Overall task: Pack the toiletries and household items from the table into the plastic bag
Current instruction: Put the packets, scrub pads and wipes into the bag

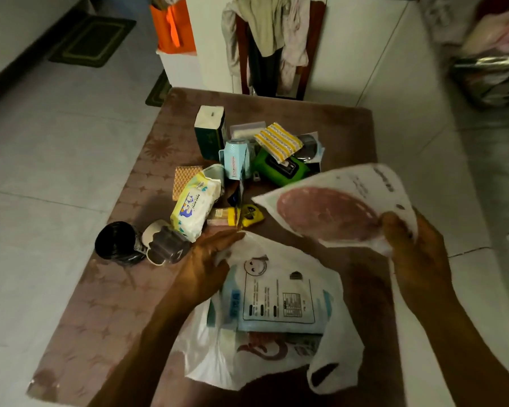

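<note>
1. Right now the right hand [410,239] pinches a flat white packet with a pink round print [335,205], held in the air above the table [106,304].
2. Left hand [209,259] lies fingers loosely spread on the white plastic bag [332,289], touching its rim.
3. Baby wipes pack [195,205] and green wipes pack [279,168] wait in the pile beyond.

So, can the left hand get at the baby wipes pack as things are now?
Probably yes. The left hand rests on the plastic bag mouth, holding no item, and the baby wipes pack lies just beyond its fingers with nothing between.
</note>
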